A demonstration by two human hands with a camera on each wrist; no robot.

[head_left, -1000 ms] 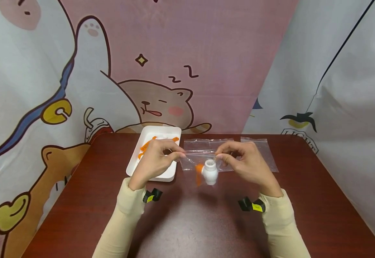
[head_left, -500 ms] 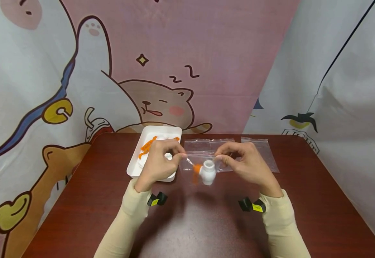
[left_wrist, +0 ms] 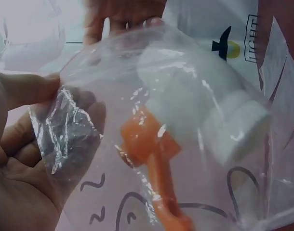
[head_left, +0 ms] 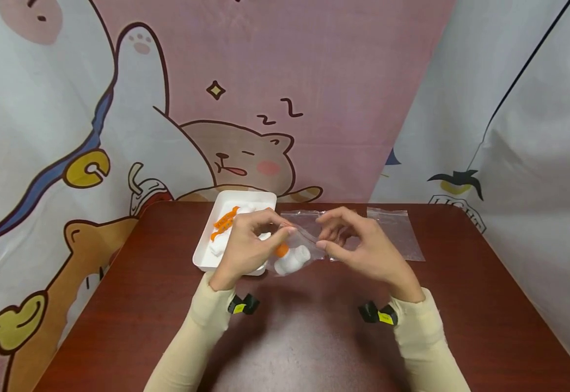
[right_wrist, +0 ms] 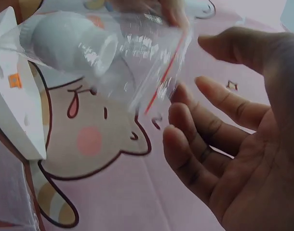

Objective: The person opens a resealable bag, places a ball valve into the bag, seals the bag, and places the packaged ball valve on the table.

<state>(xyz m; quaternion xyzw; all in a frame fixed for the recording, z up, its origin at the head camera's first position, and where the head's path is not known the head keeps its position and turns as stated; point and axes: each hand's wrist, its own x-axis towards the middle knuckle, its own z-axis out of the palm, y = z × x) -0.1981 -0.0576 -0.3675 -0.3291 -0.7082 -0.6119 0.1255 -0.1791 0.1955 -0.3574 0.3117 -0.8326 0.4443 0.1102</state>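
A clear zip bag (head_left: 309, 237) with a red line along its top edge hangs from my left hand (head_left: 252, 242), whose thumb and finger pinch one top corner. Inside it lie a white plastic pipe-like piece (left_wrist: 185, 91) with a round collar and an orange handle-shaped piece (left_wrist: 161, 178). The white piece is tilted. My right hand (head_left: 363, 245) is just right of the bag; in the right wrist view its relaxed fingers (right_wrist: 178, 144) are spread and a gap separates them from the bag's red edge (right_wrist: 166, 72).
Behind my left hand stands a white tray (head_left: 198, 255) holding orange pieces (head_left: 226, 219) and white pieces (head_left: 221, 243). Flat clear bags lie toward the table's back edge, one at the right (head_left: 392, 231) and one behind my hands (head_left: 296, 218). A printed cloth (head_left: 363, 109) hangs behind the table.
My right hand has let go of the bag's right top corner. The bag's right side has dropped, and its contents have swung left and tilted. My left hand has shifted slightly right, still pinching.
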